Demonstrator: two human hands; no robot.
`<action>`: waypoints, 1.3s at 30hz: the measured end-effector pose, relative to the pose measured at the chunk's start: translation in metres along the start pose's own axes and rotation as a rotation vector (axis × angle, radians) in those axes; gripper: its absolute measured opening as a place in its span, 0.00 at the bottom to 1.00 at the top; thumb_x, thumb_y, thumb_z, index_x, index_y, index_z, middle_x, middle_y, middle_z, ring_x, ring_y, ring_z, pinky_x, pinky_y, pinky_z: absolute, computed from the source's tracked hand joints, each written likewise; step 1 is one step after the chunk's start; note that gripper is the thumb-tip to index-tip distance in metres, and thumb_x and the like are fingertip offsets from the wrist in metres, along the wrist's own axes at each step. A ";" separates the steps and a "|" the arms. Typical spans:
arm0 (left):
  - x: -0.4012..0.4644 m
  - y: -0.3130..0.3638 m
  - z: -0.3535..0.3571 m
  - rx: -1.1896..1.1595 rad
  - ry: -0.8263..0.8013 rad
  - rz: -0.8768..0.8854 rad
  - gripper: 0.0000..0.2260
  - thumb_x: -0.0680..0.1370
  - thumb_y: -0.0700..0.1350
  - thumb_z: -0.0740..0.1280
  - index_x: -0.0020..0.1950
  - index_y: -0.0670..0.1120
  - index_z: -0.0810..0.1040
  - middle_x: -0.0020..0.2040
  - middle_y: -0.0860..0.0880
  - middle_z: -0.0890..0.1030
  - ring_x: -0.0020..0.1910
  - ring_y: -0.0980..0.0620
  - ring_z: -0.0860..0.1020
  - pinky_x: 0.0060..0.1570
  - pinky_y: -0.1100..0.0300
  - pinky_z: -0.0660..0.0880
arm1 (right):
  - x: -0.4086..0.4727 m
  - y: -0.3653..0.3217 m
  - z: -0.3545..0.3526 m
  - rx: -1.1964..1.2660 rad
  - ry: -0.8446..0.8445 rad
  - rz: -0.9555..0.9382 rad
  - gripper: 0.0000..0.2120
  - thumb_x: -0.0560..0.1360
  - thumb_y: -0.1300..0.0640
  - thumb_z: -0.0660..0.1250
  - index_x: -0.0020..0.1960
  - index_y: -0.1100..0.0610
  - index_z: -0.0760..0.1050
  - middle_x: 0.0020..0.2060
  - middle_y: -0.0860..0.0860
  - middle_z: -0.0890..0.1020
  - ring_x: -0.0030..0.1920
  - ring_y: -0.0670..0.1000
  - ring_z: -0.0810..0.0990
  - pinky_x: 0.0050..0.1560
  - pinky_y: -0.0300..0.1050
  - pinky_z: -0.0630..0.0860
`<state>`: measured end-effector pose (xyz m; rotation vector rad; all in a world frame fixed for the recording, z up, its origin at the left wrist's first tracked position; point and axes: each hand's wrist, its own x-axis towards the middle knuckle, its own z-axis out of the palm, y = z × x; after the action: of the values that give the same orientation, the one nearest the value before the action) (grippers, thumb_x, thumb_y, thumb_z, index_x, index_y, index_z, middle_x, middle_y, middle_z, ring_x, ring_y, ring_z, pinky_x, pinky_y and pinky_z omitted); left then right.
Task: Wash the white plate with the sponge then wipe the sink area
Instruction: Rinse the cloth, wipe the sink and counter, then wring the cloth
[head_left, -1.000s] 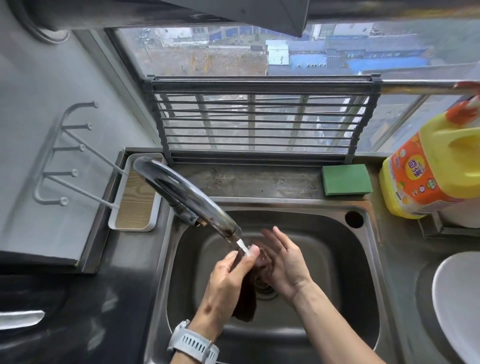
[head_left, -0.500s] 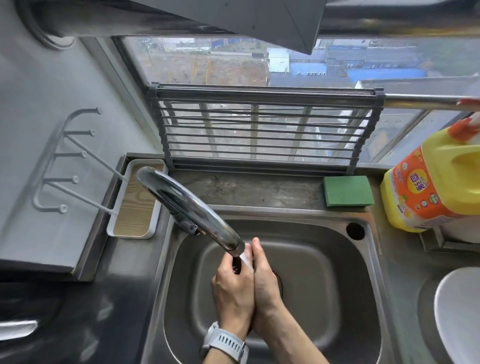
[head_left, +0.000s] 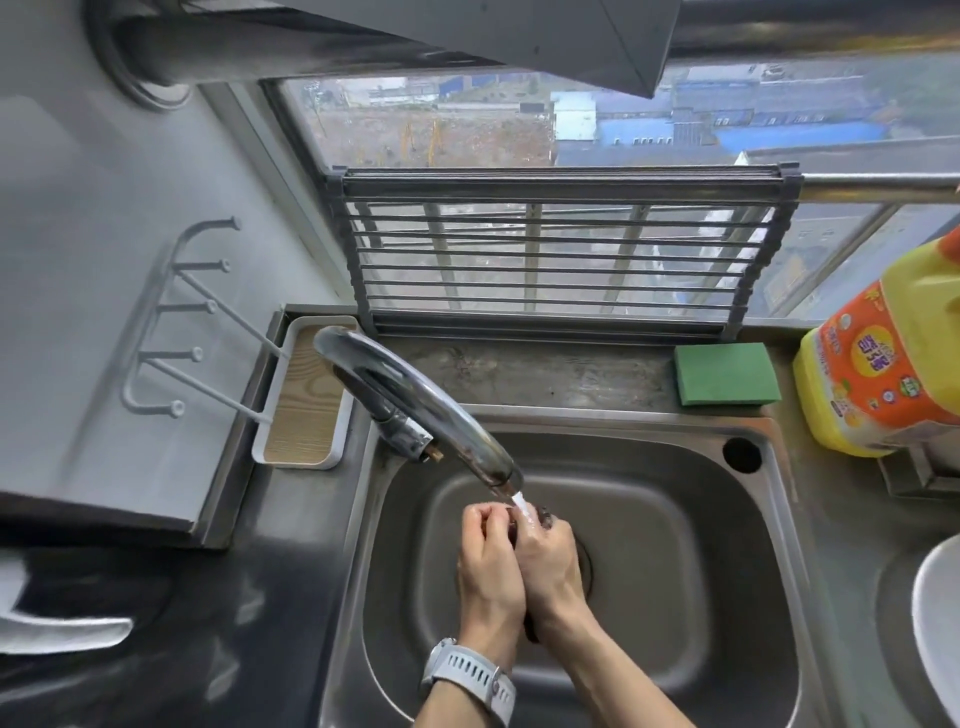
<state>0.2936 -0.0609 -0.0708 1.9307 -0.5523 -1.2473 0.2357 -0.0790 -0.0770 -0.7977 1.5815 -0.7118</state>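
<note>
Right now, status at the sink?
Both hands, left and right, clasped on a dark cloth under the running tap. Sponge idle on the back ledge. Plate on the right counter, untouched. Nothing blocking.

Flat grey daylight enters through the window (head_left: 467, 124) behind the sink (head_left: 649, 467), throwing soft glare on the steel faucet (head_left: 410, 400), while wide-angle distortion bends the edges and the left counter (head_left: 156, 649) smears into blur

A yellow detergent jug (head_left: 883, 364) stands right of the basin — a wood-lined tray (head_left: 301, 400) left.
</note>
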 end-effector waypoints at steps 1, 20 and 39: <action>-0.001 -0.001 -0.003 -0.031 -0.060 -0.053 0.09 0.82 0.52 0.62 0.49 0.52 0.81 0.47 0.52 0.86 0.50 0.51 0.83 0.54 0.51 0.79 | 0.001 0.003 0.001 0.002 0.019 -0.007 0.17 0.78 0.51 0.62 0.35 0.57 0.80 0.32 0.55 0.85 0.36 0.59 0.82 0.42 0.59 0.78; 0.058 0.057 -0.129 0.693 -0.001 0.848 0.20 0.69 0.27 0.68 0.49 0.51 0.85 0.49 0.52 0.81 0.48 0.54 0.80 0.53 0.63 0.77 | -0.013 -0.009 0.074 0.350 -0.010 -0.204 0.09 0.68 0.64 0.77 0.46 0.59 0.83 0.45 0.54 0.86 0.45 0.47 0.85 0.45 0.40 0.81; 0.055 0.004 -0.188 1.416 -0.234 0.954 0.25 0.72 0.33 0.69 0.70 0.40 0.77 0.71 0.43 0.76 0.69 0.44 0.75 0.71 0.52 0.72 | -0.019 0.023 0.136 -0.372 -0.407 -0.143 0.25 0.76 0.65 0.47 0.67 0.72 0.72 0.62 0.78 0.72 0.62 0.72 0.76 0.62 0.57 0.75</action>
<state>0.4872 -0.0342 -0.0549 1.8958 -2.5881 -0.3287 0.3699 -0.0526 -0.1041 -1.2533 1.3056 -0.3237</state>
